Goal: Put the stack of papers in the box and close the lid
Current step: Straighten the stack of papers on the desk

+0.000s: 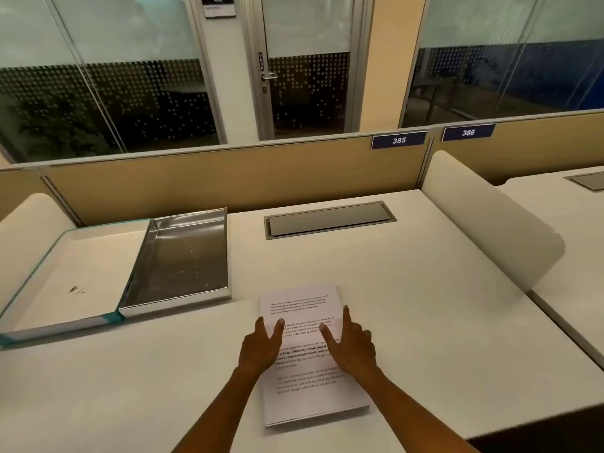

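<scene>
From the head camera, you have barely begun: the stack of papers (310, 354) lies flat on the desk (425, 305) in front of you, well apart from the box. Your left hand (260, 349) and right hand (351, 349) rest on it, fingers (278, 328) spread, nothing pinched. The silver box (178, 259) sits empty, its lid (72, 276) flung open leftward. Lifting, loading and closing all remain.

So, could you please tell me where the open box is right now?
In the head view, the open box sits on the desk's far left, its lid folded out leftward, up and left of the paper stack.
</scene>
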`<move>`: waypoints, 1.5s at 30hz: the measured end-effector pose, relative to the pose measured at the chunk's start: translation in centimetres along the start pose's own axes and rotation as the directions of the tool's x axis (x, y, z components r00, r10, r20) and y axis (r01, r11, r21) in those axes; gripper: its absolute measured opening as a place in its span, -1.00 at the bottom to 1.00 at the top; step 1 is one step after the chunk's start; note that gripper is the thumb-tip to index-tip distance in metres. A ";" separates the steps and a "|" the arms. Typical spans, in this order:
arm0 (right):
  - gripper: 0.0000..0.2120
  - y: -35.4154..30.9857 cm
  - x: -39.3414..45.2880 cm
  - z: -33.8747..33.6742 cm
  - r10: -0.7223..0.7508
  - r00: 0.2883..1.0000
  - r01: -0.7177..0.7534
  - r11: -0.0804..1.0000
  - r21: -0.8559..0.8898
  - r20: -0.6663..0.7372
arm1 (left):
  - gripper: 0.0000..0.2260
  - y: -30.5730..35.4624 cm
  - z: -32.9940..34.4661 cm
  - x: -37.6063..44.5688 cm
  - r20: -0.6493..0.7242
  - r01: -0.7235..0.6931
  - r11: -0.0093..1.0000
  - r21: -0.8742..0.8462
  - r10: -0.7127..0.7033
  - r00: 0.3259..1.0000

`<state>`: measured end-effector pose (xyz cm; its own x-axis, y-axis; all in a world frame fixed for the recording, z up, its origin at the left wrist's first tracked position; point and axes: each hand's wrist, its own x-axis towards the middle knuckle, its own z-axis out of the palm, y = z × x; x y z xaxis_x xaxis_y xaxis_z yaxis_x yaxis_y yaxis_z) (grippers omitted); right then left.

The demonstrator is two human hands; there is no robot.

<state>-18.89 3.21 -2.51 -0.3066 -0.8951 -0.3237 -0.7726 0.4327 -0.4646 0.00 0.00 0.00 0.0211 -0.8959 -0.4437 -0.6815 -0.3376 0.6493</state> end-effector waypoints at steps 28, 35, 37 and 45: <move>-0.58 -1.6 6.7 -2.2 0.336 0.904 -0.408 0.863 0.299 0.262 | -0.53 0.5 -1.8 4.1 0.084 0.348 0.733 -0.585 -0.372 0.924; -0.65 -1.8 6.9 -2.6 0.319 0.926 -0.372 0.863 0.342 0.204 | -0.61 0.9 -1.8 4.0 0.085 0.367 0.737 -0.568 -0.391 0.917; -0.74 -2.0 7.1 -2.7 0.319 0.929 -0.367 0.858 0.360 0.187 | -0.54 0.8 -1.5 4.5 0.120 0.374 0.735 -0.565 -0.375 0.919; -0.80 -2.3 7.2 -3.2 0.371 0.907 -0.421 0.794 0.439 0.199 | -0.49 -1.2 0.0 7.5 0.210 0.399 0.759 -0.514 -0.340 0.917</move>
<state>-21.10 -4.60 -1.14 -0.4540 -0.6301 -0.6299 -0.2405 0.7675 -0.5943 1.00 -6.34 -4.14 0.0972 -0.6461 -0.7571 -0.1334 -0.7623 0.6334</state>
